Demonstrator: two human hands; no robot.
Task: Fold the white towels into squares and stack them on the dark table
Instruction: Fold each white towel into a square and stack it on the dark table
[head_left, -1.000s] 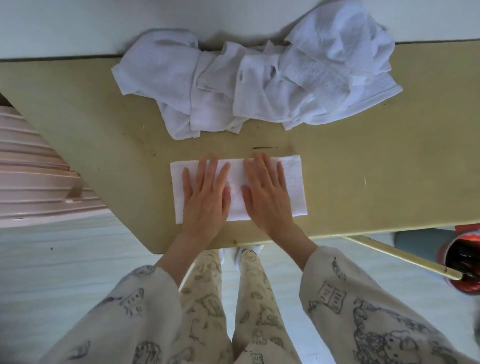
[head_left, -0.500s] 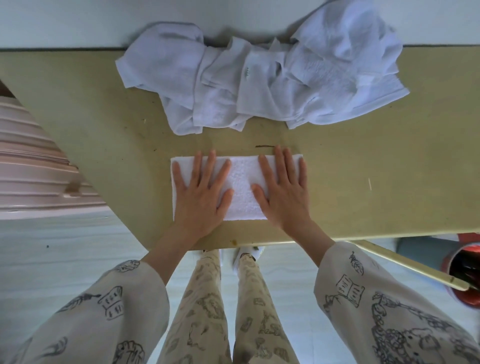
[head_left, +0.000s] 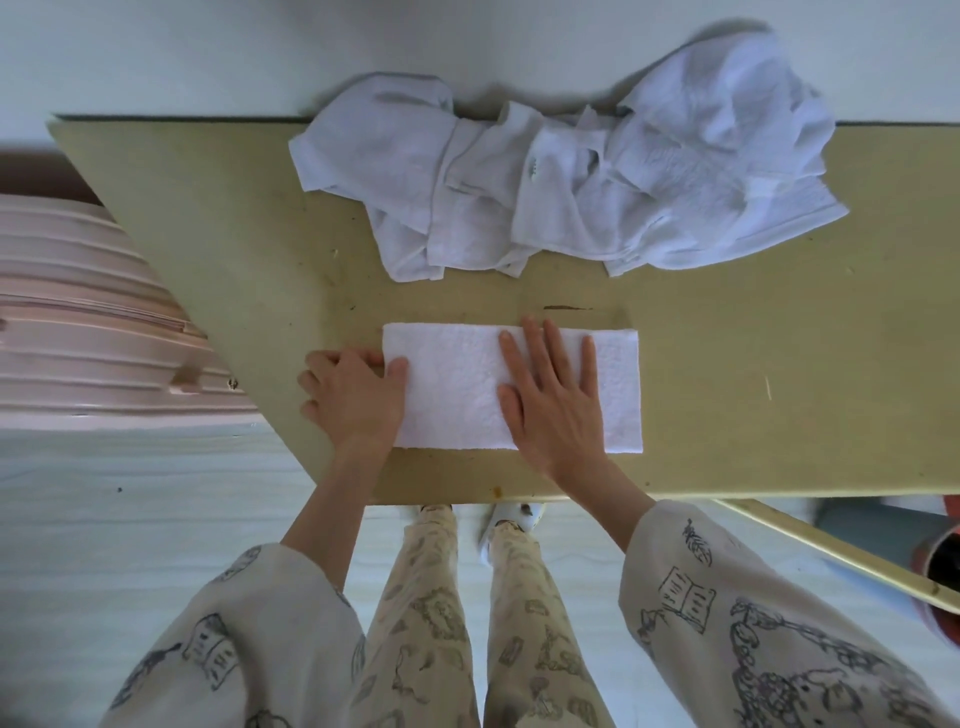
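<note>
A white towel, folded into a long rectangle, lies flat near the front edge of the olive table. My left hand sits at the towel's left end, thumb on top of the cloth and fingers curled at its edge, pinching it. My right hand lies flat on the towel's right half with straight, spread fingers. A heap of crumpled white towels sits at the back of the table against the wall.
A pink ribbed suitcase stands to the left of the table. A red container is at the lower right, beside a thin table leg. My legs and white shoes stand below the table's front edge.
My left hand slid off the towel's middle to its left end and took hold of the edge. My right hand shifted slightly and stays flat on the towel.
</note>
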